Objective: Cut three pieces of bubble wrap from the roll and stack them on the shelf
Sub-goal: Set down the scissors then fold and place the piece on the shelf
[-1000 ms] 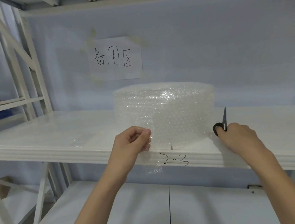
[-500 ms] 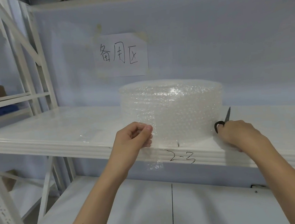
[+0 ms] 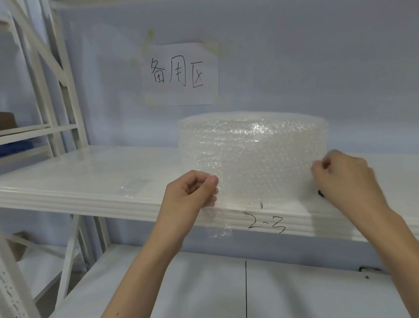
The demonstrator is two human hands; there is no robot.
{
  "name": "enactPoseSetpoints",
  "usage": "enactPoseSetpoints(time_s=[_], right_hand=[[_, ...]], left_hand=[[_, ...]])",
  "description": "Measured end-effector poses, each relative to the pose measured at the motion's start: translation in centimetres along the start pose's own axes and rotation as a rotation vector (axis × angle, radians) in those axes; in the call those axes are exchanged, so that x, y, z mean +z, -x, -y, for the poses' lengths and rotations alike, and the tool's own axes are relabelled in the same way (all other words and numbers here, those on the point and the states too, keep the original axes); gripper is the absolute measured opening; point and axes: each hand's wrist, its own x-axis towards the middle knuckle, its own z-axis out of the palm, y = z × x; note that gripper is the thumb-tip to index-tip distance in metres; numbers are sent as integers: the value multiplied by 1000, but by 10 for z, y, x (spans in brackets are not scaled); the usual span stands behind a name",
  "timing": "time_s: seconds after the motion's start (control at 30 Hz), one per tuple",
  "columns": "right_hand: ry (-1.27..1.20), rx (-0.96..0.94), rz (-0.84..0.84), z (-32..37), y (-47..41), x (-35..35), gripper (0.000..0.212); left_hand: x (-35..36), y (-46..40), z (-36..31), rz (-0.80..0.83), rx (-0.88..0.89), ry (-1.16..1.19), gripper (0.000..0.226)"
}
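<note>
A big roll of clear bubble wrap [image 3: 253,155] stands upright on the white shelf [image 3: 79,193], near its front edge. My left hand [image 3: 191,196] pinches the roll's loose end at the lower left of the roll; that loose flap [image 3: 218,230] hangs down over the shelf edge. My right hand [image 3: 344,177] is curled shut against the roll's right side. Only a black bit of the scissors' handle [image 3: 320,193] peeks out under its fingers, and the blades are hidden. A small flat piece of bubble wrap [image 3: 135,187] lies on the shelf to the left.
A paper sign with handwritten characters [image 3: 181,75] is taped to the wall behind the roll. "2-3" [image 3: 266,223] is written on the shelf's front edge. A lower white shelf [image 3: 190,300] lies beneath my arms. White rack uprights [image 3: 53,96] stand at left.
My right hand has moved in against the roll's right side, and the scissor blade that stuck up is now out of sight. My left hand keeps its pinch on the loose end.
</note>
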Motion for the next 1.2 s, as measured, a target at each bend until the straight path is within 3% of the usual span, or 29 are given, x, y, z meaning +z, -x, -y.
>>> enactPoseSetpoints(time_s=[0.13, 0.2, 0.37, 0.57, 0.87, 1.2], right_hand=[[-710, -130, 399, 70, 37, 1, 16], [-770, -158, 525, 92, 49, 9, 13], [-916, -114, 575, 116, 52, 33, 10], [-1147, 50, 622, 130, 52, 49, 9], [-1451, 201, 774, 140, 51, 62, 15], [-1551, 246, 802, 149, 48, 73, 17]], left_hand=[[-1, -2, -5, -10, 10, -8, 12], [-3, -1, -7, 4, 15, -18, 13], [-19, 4, -8, -33, 76, -52, 7], [-41, 8, -5, -19, 149, -137, 21], [-63, 12, 4, -17, 68, -60, 31], [-75, 10, 12, 27, -4, -3, 37]])
